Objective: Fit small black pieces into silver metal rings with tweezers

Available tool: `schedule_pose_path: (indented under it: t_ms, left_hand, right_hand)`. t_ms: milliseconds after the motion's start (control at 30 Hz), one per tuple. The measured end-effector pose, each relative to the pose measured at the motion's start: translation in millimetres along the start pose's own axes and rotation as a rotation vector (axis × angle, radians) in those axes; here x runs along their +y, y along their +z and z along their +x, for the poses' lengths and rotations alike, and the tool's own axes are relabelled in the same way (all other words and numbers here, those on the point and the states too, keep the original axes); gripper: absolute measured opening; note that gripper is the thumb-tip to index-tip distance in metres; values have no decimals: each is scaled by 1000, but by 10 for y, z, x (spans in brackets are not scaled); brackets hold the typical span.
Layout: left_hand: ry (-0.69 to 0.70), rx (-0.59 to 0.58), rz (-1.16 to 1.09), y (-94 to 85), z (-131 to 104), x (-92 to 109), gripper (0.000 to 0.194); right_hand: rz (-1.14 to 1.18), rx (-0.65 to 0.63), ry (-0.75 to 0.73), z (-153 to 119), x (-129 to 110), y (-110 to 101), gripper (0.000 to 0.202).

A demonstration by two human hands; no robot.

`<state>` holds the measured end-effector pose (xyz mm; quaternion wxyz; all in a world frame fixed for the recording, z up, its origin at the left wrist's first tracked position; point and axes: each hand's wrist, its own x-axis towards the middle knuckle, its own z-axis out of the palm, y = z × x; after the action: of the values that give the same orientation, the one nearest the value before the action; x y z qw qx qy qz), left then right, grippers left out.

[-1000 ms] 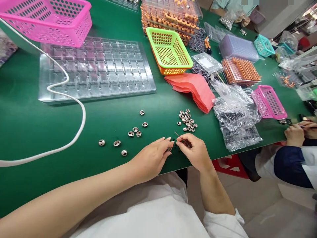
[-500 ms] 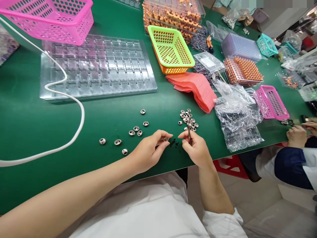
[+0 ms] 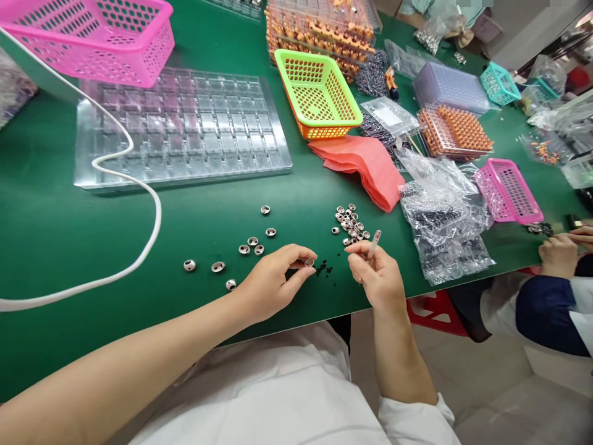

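Observation:
Between the thumb and fingers of my left hand (image 3: pixel 273 281) a small hollow silver metal cap (image 3: pixel 309 262) is pinched, its open side up. Tiny black pieces (image 3: pixel 323 267) lie on the table just right of it. My right hand (image 3: pixel 377 275) is closed round a slim tool that looks like tweezers (image 3: pixel 374 244); its pale flat end with reddish marks sticks up, and its tip is hard to see. Beyond that hand lies a cluster of similar metal caps (image 3: pixel 352 224). Several more caps (image 3: pixel 252 241) are scattered on the table to the left of my left hand.
A white cable (image 3: pixel 155 216) curves over the green table at left, by a clear compartment tray (image 3: pixel 185 130) and a pink basket (image 3: pixel 152 55). Farther back are a green basket (image 3: pixel 322 93), red cloth (image 3: pixel 361 164) and plastic bags (image 3: pixel 445 222). A co-worker's hands (image 3: pixel 558 254) show at right.
My right hand has shifted slightly right, and the tool in it has turned, so its upper end now leans right and shows a pale face. My left hand still holds the cap.

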<state>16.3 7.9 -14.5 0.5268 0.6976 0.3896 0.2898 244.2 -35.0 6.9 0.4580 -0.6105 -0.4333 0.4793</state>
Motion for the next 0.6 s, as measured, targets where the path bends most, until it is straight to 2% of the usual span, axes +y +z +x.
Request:
schedule_pose_path:
  t_ms: [133, 233, 300, 433, 500, 600]
  left_hand:
    - [43, 19, 87, -52, -5, 48, 20]
    - [19, 0, 143, -106, 3, 171, 23]
    - [3, -39, 180, -129, 12, 255, 26]
    - [15, -94, 238, -125, 37, 352, 30]
    - [19, -90, 248, -106, 55, 357, 31]
    - [11, -56, 251, -78, 86, 311, 30]
  right_hand:
    - [150, 122, -204, -28, 12, -17, 30]
    - [68, 229, -397, -51, 46, -66, 38]
    - [-35, 263, -434, -86, 99, -106, 43]
    - [-142, 213, -387, -187, 181, -178, 39]
    - [-211, 158, -372, -226, 162, -213, 32]
    - [-441, 47, -381, -252, 75, -274, 19]
